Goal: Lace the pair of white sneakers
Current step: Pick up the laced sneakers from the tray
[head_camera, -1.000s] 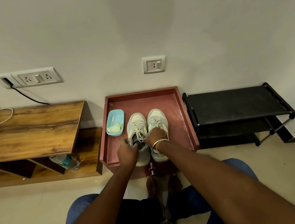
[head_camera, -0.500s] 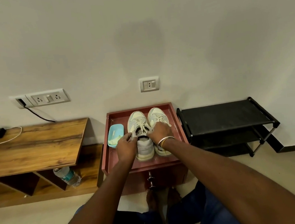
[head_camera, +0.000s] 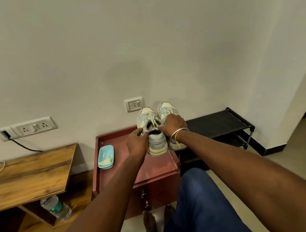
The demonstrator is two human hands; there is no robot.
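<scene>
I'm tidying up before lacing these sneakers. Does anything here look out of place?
The water bottle lies on its side on the wooden table's lower shelf, not upright. Nothing else stands out. The left hand and right hand pinch the sneaker laces.

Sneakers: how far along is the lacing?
Done: laces criss-cross up the left sneaker and the right sneaker. In hand: the left hand and the right hand each pinch a lace end at the left sneaker's collar. Left: no knot shows there; the right sneaker's top eyelets sit hidden behind the right hand, so unclear.
</scene>
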